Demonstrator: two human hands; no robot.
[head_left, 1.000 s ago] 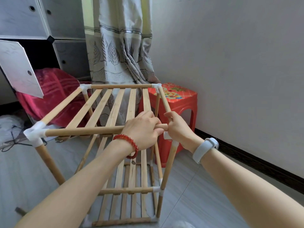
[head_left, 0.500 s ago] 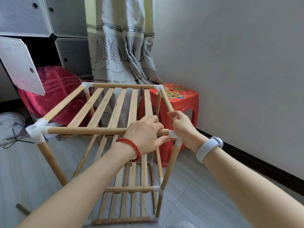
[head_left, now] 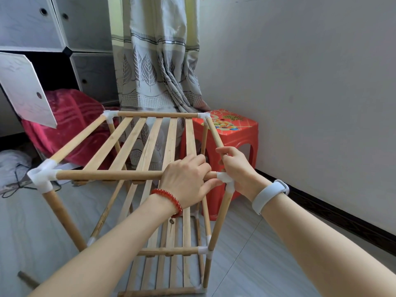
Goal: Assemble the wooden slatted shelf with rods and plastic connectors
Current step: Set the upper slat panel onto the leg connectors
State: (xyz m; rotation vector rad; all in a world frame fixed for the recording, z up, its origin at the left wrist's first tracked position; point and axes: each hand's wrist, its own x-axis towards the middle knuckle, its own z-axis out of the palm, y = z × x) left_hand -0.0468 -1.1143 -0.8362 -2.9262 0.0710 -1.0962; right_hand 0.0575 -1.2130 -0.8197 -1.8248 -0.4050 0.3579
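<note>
The wooden slatted shelf stands on the floor, its rods joined by white plastic connectors. My left hand grips the near top rod at its right end. My right hand wraps round the near right corner connector and the right side rod. The rod's end sits in that connector. A second white connector caps the near left corner. Lower slatted tiers show beneath my arms.
A red plastic stool stands just behind the shelf, against the wall. A patterned curtain hangs behind. A grey cabinet with an open door and a red blanket lie to the left. A loose rod lies on the floor.
My left hand pushed the near top rod to the right until its end went into the corner connector held by my right hand. The view shifted slightly upward.
</note>
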